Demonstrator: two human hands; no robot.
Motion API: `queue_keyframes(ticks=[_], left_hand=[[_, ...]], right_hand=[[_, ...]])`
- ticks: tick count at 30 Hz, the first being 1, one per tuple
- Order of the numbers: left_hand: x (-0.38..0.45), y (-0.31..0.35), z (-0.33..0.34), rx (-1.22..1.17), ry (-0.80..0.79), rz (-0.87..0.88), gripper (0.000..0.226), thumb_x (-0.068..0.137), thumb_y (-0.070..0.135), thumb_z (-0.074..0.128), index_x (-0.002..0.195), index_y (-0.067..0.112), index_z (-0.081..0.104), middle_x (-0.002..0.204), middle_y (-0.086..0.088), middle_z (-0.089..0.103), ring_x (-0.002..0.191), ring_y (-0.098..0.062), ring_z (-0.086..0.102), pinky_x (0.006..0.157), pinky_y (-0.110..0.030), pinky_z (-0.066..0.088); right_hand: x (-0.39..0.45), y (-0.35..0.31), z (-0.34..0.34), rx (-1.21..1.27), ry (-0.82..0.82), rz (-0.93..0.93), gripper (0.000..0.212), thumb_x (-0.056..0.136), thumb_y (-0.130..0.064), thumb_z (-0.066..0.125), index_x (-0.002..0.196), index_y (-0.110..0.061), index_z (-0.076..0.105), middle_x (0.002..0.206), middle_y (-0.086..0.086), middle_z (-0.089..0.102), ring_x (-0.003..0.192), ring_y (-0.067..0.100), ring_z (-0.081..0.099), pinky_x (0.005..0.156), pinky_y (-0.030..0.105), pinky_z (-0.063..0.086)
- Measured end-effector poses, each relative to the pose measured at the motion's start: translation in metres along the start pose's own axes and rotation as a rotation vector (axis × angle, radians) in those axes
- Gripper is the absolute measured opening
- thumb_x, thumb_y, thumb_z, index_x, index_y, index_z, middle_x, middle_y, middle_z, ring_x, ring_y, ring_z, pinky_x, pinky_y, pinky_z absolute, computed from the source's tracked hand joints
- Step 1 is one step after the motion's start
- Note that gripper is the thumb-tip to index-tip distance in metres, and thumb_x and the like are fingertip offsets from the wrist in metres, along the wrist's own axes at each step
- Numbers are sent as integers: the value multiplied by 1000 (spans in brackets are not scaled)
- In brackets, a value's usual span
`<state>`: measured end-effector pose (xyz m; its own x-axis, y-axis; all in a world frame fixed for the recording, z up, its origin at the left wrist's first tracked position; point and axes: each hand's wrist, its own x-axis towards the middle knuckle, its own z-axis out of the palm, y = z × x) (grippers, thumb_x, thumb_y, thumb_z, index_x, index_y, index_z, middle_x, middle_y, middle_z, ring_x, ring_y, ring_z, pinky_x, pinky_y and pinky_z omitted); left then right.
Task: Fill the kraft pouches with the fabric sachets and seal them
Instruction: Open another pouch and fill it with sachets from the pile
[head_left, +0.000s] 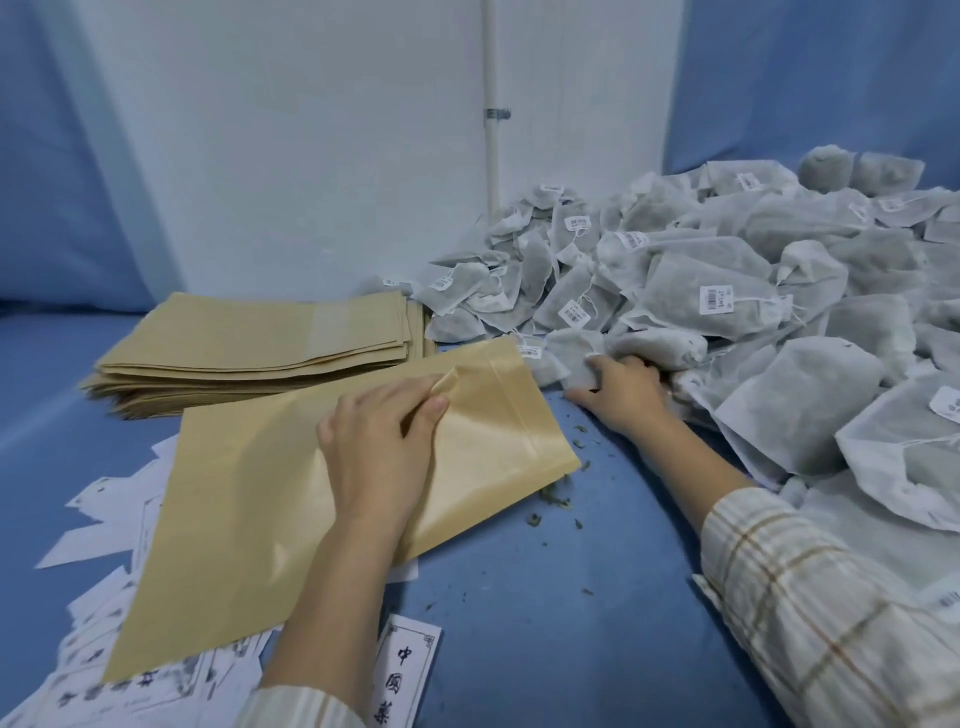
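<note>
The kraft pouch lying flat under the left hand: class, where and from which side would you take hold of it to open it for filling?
Grip the kraft pouch at its mouth edge, on the right nearest the sachet pile. The left hand already pinches up the top layer there, where the zip strip runs and the layers part.

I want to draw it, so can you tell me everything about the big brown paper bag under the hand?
The kraft pouch is a flat, tan, papery-looking bag lying slantwise on the blue cloth, partly over white printed papers. Its mouth end, with a zip-like strip across it, points toward the sachet pile. It looks empty and slightly creased. The left hand rests on it, fingers pinching up the top layer near the mouth.
</note>
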<state>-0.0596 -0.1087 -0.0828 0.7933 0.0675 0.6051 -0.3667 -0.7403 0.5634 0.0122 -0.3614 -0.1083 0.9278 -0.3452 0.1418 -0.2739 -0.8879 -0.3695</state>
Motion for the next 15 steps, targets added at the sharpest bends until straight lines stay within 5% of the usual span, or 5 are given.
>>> queue_keyframes(ticks=[4, 8, 10, 15], left_hand=[[0, -3, -1, 24, -11, -13, 22, 92, 37, 54, 109, 37, 69, 109, 14, 67, 105, -19, 50, 83, -27, 19], [1, -3, -2, 12, 2, -32, 22, 92, 36, 55, 108, 34, 70, 110, 13, 68, 107, -20, 50, 83, -25, 17], [2, -4, -4, 4, 9, -46, 22, 92, 36, 55, 109, 34, 69, 111, 13, 67, 108, -20, 49, 85, -26, 18], [-1, -3, -7, -4, 46, -68, 23, 93, 36, 54, 109, 34, 69, 107, 12, 68, 107, -20, 49, 93, -31, 22]], right_hand=[[-3, 4, 5, 118, 263, 8, 38, 94, -36, 48, 111, -4, 61, 108, 20, 63, 102, 36, 55, 86, 39, 44], [-11, 1, -21, 761, 456, 90, 35, 95, -24, 40, 66, -11, 54, 67, 3, 53, 66, 22, 49, 58, 25, 39], [-19, -4, -34, 1070, 301, 65, 33, 91, -19, 47, 58, -14, 50, 58, -2, 49, 57, 15, 46, 50, 22, 39], [-37, -18, -31, 882, -277, -235, 32, 94, -21, 51, 78, 3, 65, 67, 7, 60, 58, 13, 54, 58, 26, 44]])
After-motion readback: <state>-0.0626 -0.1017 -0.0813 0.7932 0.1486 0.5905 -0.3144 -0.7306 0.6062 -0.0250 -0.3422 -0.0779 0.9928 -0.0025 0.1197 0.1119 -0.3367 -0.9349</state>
